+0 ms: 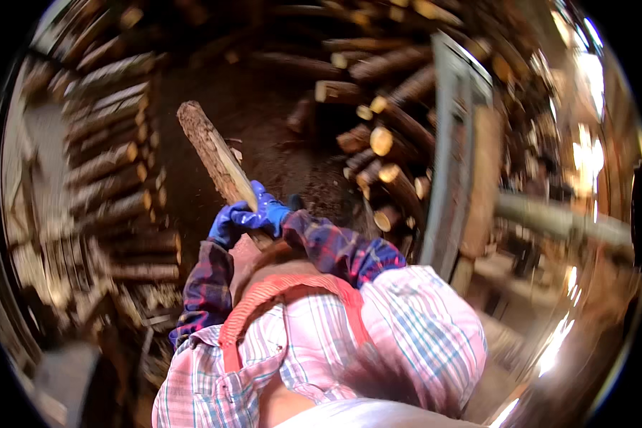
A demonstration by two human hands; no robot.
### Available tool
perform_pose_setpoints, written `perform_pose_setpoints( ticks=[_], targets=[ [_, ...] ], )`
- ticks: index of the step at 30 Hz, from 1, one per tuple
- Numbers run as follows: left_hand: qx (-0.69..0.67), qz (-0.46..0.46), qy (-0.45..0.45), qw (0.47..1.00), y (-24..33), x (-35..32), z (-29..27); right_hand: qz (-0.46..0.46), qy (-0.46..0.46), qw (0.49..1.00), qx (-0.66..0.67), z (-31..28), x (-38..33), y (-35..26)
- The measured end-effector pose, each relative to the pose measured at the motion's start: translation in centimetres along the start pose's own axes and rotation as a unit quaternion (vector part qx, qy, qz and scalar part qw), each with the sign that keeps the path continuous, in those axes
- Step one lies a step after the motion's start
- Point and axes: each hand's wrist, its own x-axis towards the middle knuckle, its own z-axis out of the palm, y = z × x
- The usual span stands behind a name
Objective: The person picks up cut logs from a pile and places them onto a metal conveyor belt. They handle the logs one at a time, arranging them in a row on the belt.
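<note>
Both hands were wrapped tight around one end of a split log (pixel 214 153), left hand (pixel 225 227) and right hand (pixel 267 210) side by side in blue gloves. It angled up over the dirt floor (pixel 264 121), stacked firewood (pixel 110 164) on either side.

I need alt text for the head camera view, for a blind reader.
Two blue-gloved hands, the left hand and the right hand, grip the near end of a long split log that points up and away. Stacked firewood lines the left side, with more logs piled ahead on the right.
</note>
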Motion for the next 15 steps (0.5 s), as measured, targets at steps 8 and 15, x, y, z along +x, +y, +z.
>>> perform_pose_setpoints(
  ticks=[8, 15],
  targets=[
    [0.386, 0.069, -0.075, 0.917, -0.7, 12.4, 27.6, -0.171, 0.221, 0.924, 0.262, -21.3, -8.6, 1.8],
    [0.425, 0.203, -0.092, 0.878, -3.6, 15.4, 40.3, -0.225, 0.347, 0.858, 0.303, -41.6, -13.4, -0.7]
  ],
)
